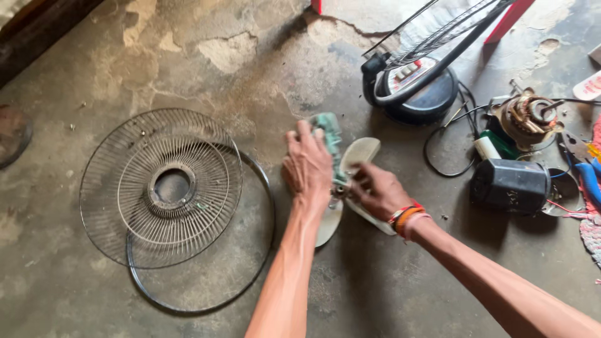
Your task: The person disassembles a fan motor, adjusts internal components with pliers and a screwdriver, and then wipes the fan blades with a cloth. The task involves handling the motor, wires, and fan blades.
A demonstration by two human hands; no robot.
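Looks like an informal repair workshop, floor-level, probably a small fan-repair spot; work happens directly on a cracked, patchy concrete floor point(250, 56) with no bench in view. Stripped fan parts lie all around: a wire fan guard point(159, 188) lying on a loose guard ring point(266, 206); a bare motor with copper windings point(529, 119); a black motor housing point(510, 184); a round fan base point(426, 100) with cable trailing; blue-handled pliers point(588, 178) at the right edge. Red frame pieces point(507, 22) at top, hard to identify.

hands point(341, 178) on fan blade point(360, 153) — green cloth point(330, 131), wire guard point(161, 186)
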